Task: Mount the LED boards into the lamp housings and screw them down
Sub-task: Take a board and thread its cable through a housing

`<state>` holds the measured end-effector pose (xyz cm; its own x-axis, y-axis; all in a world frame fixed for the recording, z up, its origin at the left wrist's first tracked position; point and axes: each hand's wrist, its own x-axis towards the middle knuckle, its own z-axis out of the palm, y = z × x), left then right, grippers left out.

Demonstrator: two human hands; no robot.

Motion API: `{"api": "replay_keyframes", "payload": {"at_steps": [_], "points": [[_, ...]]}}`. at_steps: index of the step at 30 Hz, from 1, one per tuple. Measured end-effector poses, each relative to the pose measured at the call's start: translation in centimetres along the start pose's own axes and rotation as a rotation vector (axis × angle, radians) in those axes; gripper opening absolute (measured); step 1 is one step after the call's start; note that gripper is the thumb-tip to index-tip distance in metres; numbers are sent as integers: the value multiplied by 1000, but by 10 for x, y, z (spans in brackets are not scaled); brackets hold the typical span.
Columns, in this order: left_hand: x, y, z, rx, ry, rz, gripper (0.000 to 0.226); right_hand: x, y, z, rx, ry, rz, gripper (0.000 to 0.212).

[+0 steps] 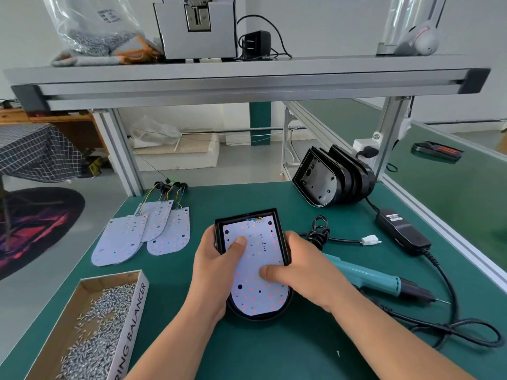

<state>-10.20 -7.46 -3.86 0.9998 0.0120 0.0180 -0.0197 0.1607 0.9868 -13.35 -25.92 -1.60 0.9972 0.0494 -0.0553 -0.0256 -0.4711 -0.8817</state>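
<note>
A black lamp housing (pixel 248 215) lies flat on the green mat in front of me, with a white LED board (pixel 253 294) seated inside it. My left hand (pixel 214 270) grips the housing's left side, thumb pressing on the board. My right hand (pixel 299 272) holds the right side, thumb flat on the board's middle. Three spare LED boards (pixel 142 237) with coloured wires lie fanned to the left. A cardboard box of screws (pixel 93 333) sits at the near left. A teal electric screwdriver (pixel 378 278) lies to the right.
A stack of empty black housings (pixel 332 176) leans at the back right. The screwdriver's power adapter (pixel 402 233) and looping cable (pixel 452 327) trail along the right. An aluminium shelf (pixel 247 80) spans overhead. A loose screw (pixel 338 353) lies near my right forearm.
</note>
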Motion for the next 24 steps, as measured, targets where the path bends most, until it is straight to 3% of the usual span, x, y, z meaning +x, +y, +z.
{"api": "replay_keyframes", "payload": {"at_steps": [11,16,20,24], "points": [[-2,1,3,-60,-9,-13,25,0,-3,-8,-29,-33,-24,46],[-1,10,-6,-60,-195,-162,45,1,-1,-11,80,45,-14,50],[-4,13,-14,107,-430,-290,45,3,2,-15,141,86,-19,58],[-3,13,-10,134,-345,-199,34,3,3,-22,90,-39,-25,78]]}}
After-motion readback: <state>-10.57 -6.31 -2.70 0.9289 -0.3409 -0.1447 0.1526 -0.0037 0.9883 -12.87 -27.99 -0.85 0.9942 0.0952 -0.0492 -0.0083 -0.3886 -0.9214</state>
